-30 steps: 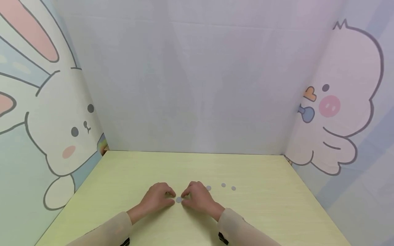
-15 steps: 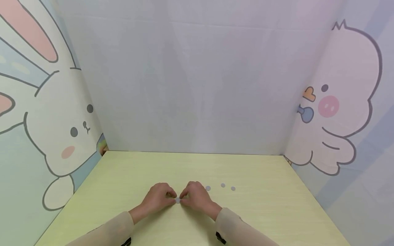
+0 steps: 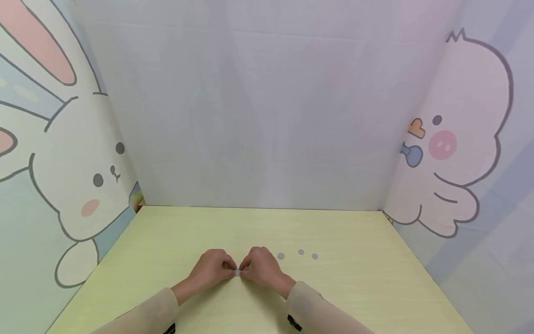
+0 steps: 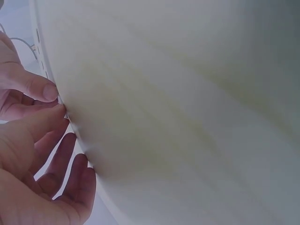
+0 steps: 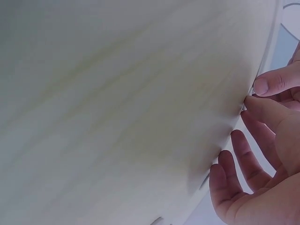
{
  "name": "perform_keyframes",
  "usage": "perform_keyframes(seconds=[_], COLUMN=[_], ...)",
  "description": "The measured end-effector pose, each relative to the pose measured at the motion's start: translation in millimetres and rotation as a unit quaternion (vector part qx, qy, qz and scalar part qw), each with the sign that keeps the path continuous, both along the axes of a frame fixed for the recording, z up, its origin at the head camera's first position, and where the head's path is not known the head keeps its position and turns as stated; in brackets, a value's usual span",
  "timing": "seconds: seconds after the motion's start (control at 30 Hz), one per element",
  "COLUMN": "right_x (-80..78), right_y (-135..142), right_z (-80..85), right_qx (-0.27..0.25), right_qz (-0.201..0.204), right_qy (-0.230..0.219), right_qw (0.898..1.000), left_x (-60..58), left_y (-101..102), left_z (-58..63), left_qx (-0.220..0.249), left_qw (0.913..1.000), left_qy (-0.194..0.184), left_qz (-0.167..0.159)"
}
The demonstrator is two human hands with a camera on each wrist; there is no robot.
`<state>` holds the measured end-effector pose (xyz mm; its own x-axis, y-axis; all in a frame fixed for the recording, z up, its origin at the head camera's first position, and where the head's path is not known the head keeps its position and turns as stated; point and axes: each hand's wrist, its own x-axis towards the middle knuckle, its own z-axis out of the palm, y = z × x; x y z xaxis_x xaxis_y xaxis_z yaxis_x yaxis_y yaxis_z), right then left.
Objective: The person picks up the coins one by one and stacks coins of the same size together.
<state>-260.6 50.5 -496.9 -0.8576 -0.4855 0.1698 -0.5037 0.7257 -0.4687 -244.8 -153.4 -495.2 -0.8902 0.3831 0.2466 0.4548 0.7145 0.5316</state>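
Observation:
A small grey coin (image 3: pixel 237 272) lies at the table's front middle, between my two hands. My left hand (image 3: pixel 210 269) holds its left edge with thumb and forefinger, and my right hand (image 3: pixel 263 267) does the same from the right. Fingers cover most of the coin, so only a narrow strip shows. In the left wrist view, the left thumb (image 4: pixel 51 115) and fingertips are low at the table surface, facing the right hand (image 4: pixel 28 86). From the right wrist, the right thumb (image 5: pixel 262 108) appears close to the left hand's thumb (image 5: pixel 269 84).
Three more grey coins lie flat to the right of my right hand: a nearer one (image 3: pixel 281 256), a middle one (image 3: pixel 301 252) and the farthest right (image 3: pixel 314 256). The pale yellow table (image 3: pixel 187 227) ends at a plain curtain (image 3: pixel 267 116), with cartoon-printed cloth on both sides.
My right hand has moved left toward the left hand, narrowing the gap. Thumbs and forefingers have come in on the coin, which is now more covered. The other coins stay put.

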Motion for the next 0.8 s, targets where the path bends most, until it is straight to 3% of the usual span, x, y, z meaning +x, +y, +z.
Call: perform_keyframes(seconds=[0.8], right_x=[5.3], right_y=[-26], right_z=[1.2], right_qx=[0.002], right_qz=[0.012], right_qy=[0.010], right_qw=[1.000], left_x=[5.4], left_y=[-26], left_z=[0.4], left_qx=[-0.004], left_qw=[0.9997], left_qy=[-0.022], left_qz=[0.005])
